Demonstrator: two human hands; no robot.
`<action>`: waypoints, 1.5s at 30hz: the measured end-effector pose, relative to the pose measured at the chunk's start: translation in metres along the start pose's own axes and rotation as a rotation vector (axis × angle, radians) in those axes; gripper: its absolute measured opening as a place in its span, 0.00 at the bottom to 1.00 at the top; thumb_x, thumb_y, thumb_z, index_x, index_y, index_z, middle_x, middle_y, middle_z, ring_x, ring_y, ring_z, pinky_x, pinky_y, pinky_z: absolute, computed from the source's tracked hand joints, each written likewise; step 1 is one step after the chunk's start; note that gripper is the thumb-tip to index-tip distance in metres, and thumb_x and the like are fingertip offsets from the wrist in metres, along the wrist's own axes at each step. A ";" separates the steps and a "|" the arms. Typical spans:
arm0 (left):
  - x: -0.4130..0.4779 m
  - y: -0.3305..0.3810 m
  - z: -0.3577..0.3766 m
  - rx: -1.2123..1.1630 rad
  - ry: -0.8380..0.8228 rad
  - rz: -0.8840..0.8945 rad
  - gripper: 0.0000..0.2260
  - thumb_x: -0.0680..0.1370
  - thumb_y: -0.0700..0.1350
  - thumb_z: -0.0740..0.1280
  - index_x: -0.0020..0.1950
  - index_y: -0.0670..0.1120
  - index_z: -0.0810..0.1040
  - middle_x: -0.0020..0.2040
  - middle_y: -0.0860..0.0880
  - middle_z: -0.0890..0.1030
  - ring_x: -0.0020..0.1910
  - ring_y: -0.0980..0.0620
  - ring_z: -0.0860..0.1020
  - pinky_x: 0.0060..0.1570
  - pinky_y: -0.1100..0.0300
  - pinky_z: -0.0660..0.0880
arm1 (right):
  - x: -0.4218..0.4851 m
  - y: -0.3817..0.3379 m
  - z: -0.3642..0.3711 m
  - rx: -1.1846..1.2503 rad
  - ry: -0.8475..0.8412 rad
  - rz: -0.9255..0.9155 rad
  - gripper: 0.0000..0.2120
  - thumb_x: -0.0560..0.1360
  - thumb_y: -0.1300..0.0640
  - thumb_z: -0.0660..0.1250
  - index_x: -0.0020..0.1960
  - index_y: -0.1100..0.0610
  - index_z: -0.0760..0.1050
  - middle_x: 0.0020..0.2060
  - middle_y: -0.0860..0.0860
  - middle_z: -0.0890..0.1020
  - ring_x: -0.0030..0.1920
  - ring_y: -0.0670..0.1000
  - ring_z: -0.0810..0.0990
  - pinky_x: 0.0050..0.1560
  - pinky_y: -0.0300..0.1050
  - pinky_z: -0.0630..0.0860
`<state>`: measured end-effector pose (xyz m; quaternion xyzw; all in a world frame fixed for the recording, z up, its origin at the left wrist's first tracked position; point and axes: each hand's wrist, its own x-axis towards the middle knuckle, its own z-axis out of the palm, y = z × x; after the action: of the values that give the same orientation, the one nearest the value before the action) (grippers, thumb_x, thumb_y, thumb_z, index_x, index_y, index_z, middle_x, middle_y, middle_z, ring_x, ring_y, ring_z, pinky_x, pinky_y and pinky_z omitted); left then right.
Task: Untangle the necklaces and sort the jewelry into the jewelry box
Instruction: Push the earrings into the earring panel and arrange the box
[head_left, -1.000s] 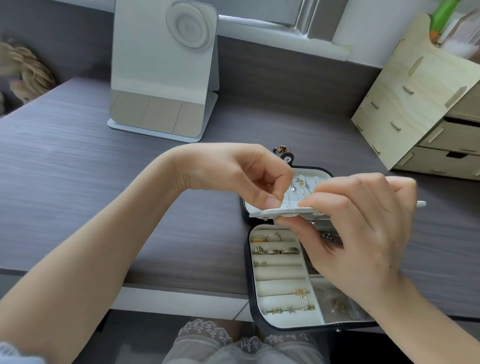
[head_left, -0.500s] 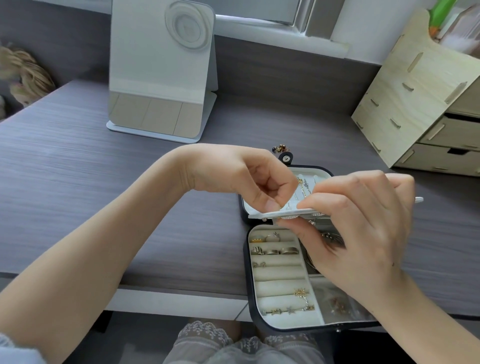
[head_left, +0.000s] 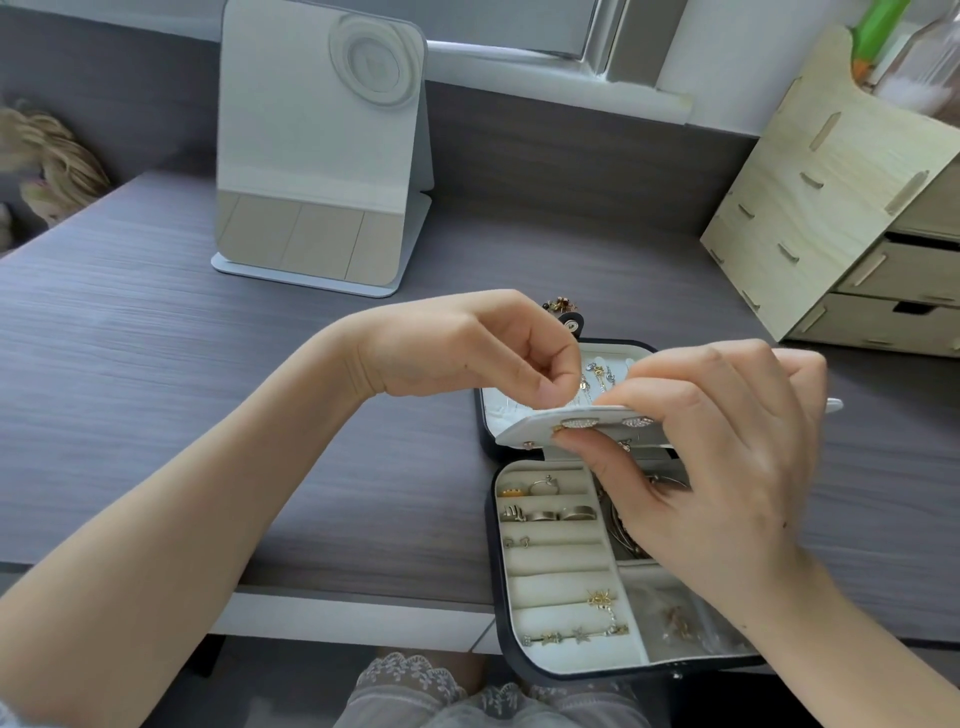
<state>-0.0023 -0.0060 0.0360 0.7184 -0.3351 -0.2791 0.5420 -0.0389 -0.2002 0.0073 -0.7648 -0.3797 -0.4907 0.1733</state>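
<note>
**A:** Left hand (head_left: 483, 353) is curled, thumb meeting forefinger at the earring flap's (head_left: 530, 428) top edge. Can't tell if it nips anything!

**B:** The jewelry box (head_left: 597, 671) lies open at the desk's (head_left: 208, 415) near edge. Right hand (head_left: 717, 457) pinches that flap, raised over the box.

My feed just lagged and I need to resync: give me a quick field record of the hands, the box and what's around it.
left hand: pinches at the earring panel, far edge
right hand: grips the panel's near edge
panel: raised over the open jewelry box, studs on it
box: at the desk's near edge; rings and star chain in left rolls
around: standing mirror behind, wooden organizer to the right
</note>
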 end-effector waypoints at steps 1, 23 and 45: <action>-0.001 0.000 -0.001 -0.002 0.017 -0.002 0.04 0.72 0.33 0.62 0.39 0.40 0.74 0.33 0.53 0.73 0.33 0.55 0.69 0.37 0.69 0.67 | 0.000 0.000 0.000 0.000 -0.002 0.000 0.12 0.72 0.46 0.71 0.45 0.52 0.71 0.39 0.49 0.82 0.41 0.51 0.74 0.47 0.46 0.58; -0.001 -0.019 -0.018 0.382 0.814 -0.172 0.07 0.74 0.44 0.69 0.37 0.43 0.81 0.29 0.52 0.75 0.29 0.59 0.68 0.28 0.67 0.64 | -0.003 -0.002 -0.004 -0.038 -0.042 -0.053 0.13 0.69 0.47 0.72 0.47 0.52 0.72 0.39 0.49 0.81 0.42 0.50 0.74 0.45 0.48 0.61; -0.014 -0.002 -0.010 -0.064 0.393 0.082 0.04 0.70 0.40 0.71 0.45 0.45 0.81 0.44 0.45 0.84 0.45 0.50 0.82 0.45 0.60 0.77 | 0.066 0.130 0.062 0.424 -0.871 0.806 0.05 0.74 0.53 0.68 0.46 0.51 0.83 0.42 0.45 0.84 0.44 0.42 0.81 0.48 0.39 0.77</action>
<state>-0.0032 0.0115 0.0367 0.7273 -0.2429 -0.1215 0.6303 0.1126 -0.2177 0.0513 -0.9265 -0.1863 0.0556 0.3222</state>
